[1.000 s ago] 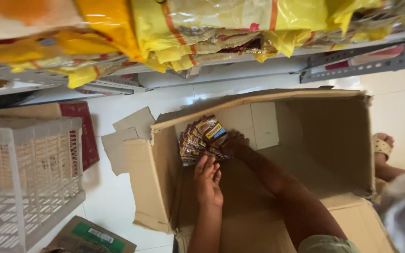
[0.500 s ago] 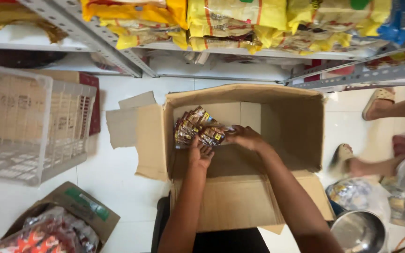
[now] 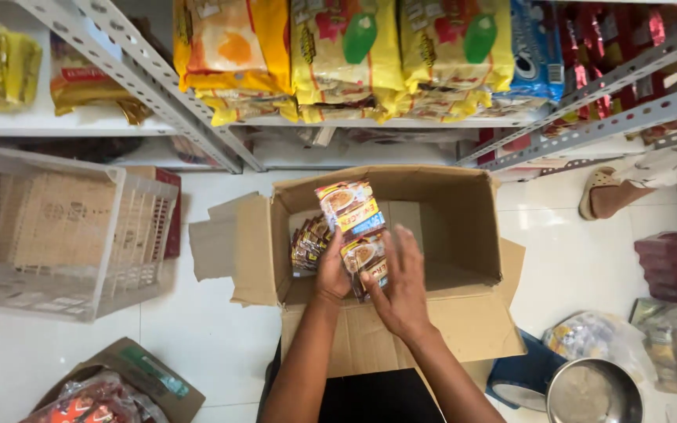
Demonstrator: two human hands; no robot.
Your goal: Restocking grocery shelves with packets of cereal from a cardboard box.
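Note:
An open brown cardboard box (image 3: 464, 219) stands on the white floor below me. My left hand (image 3: 332, 274) and my right hand (image 3: 401, 286) together grip a stack of small colourful snack packets (image 3: 350, 215), lifted above the box's near edge. More packets of the same kind (image 3: 307, 247) lie against the box's left inner wall. My right hand covers the lower part of the stack.
A white plastic crate (image 3: 56, 235) sits at left. Metal shelves (image 3: 221, 149) carry yellow packet bundles (image 3: 346, 55). A steel pot (image 3: 593, 392) and wrapped goods (image 3: 675, 345) lie at right. Another person's sandalled foot (image 3: 613, 196) is beside the box. A second carton (image 3: 111, 388) is lower left.
Both hands have drawn the stack of packets up and toward me out of the box. The view has tilted so that more of the shelves shows.

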